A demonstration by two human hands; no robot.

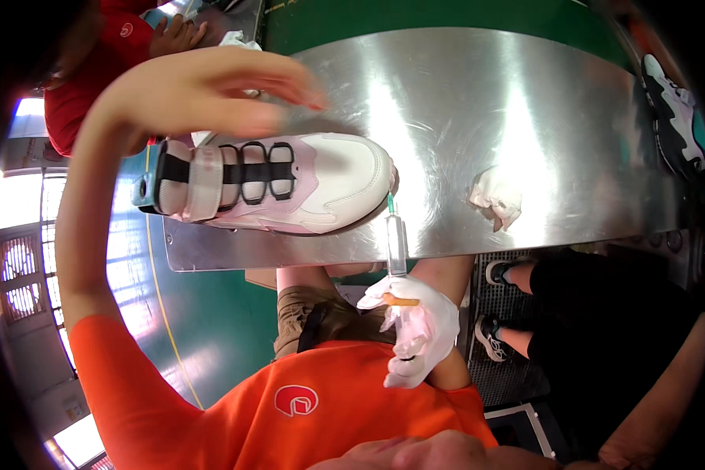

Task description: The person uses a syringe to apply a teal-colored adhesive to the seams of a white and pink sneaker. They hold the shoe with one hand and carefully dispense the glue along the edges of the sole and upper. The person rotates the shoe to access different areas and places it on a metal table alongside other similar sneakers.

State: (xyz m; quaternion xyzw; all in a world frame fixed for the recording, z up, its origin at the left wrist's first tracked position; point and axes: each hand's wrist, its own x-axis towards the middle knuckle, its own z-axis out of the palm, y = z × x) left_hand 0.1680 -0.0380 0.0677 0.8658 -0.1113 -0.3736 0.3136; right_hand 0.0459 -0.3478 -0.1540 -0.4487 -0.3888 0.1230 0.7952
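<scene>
A white and lilac sneaker [321, 180] with black laces and a strap lies on the metal table, its toe to the right. My bare left hand [211, 90] hovers over the shoe's far side, slightly blurred, its thumb and fingers apart and holding nothing. In a white glove, my right hand [431, 329] is wrapped round a clear syringe [396, 244] at the table's near edge. The syringe's green tip [391, 204] points away from me, close to the sole edge at the toe; whether it touches cannot be made out. Something orange-yellow [400, 300] shows at the gloved fingers.
A crumpled white cloth or tissue [497, 197] lies on the metal table [454, 102], right of the shoe. Another black, white and lilac sneaker [677, 117] is at the far right. One person in red [106, 74] is at the far left; another in black [603, 337] is at right.
</scene>
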